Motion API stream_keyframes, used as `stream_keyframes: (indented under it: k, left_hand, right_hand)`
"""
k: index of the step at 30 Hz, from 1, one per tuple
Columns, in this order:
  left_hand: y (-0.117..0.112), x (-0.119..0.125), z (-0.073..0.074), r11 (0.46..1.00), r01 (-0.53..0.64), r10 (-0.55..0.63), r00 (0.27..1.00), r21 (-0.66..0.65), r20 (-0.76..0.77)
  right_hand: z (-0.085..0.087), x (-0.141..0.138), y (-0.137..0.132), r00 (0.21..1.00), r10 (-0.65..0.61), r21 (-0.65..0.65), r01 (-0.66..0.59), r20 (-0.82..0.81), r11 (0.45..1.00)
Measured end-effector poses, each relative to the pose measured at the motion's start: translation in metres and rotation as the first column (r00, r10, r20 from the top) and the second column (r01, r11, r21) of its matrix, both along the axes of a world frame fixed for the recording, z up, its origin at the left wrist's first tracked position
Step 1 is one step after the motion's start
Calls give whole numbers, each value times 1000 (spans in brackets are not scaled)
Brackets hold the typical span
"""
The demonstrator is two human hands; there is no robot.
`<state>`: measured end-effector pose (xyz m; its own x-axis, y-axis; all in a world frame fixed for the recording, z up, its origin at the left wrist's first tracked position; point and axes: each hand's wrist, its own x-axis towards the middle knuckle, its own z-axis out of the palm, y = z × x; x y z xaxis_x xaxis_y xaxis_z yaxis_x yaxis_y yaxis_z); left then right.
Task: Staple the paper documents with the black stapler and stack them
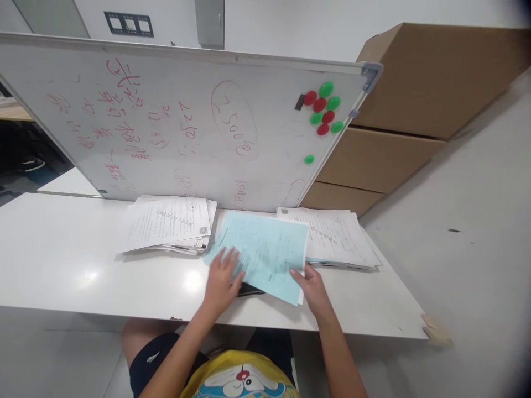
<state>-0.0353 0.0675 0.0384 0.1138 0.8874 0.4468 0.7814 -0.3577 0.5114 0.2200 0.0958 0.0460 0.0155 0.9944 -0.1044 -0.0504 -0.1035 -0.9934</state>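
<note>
Light blue printed sheets (pixel 265 249) lie in front of me, a white edge showing beneath them on the right. My left hand (pixel 224 279) rests on their lower left part with fingers spread. At the right edge, my right hand (pixel 312 284) grips the sheets, thumb on top and fingers underneath. A black object (pixel 249 290) pokes out from under the sheets near my left hand; most of it is hidden. To the left lies a stack of white printed papers (pixel 166 224), and to the right another paper stack (pixel 338 237) lies partly behind the blue sheets.
A whiteboard (pixel 182 121) with red handwriting stands along the back of the white table (pixel 58 260). Red and green round magnets (pixel 319 104) cluster on its right side. Cardboard boxes (pixel 431 83) are stacked behind it on the right. The table's front edge is close to my body.
</note>
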Motion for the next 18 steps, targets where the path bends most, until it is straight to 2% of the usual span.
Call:
stream_keyframes:
  k: [2,3,4,6,8,9,12,14,18]
  left_hand:
    - [17,-23,9,987,-162,158,971,8,180]
    - [25,-34,13,982,-189,186,943,-17,276]
    - [34,-43,17,984,-172,178,912,-50,370]
    - [47,-57,23,993,-45,97,831,-108,548]
    - [55,-63,24,988,87,27,731,-131,682]
    - [56,-64,22,984,115,18,688,-133,726]
    - [55,-65,13,992,34,76,624,-124,778]
    - [51,-64,6,991,-8,108,630,-132,769]
    - [46,-58,5,986,7,122,664,-168,738]
  right_hand:
    - [5,15,2,999,-30,38,29,24,999]
    - [7,22,3,999,-45,52,44,22,998]
    - [8,26,6,998,-61,69,60,10,996]
    - [7,30,13,995,-93,116,96,-29,989]
    - [3,26,23,993,-101,168,110,-62,980]
    - [0,22,27,993,-95,184,107,-77,977]
    - [-7,8,39,992,-66,189,86,-106,978]
    - [-12,-1,43,991,-88,196,106,-102,975]
    - [-22,-11,44,979,-165,228,189,-119,955]
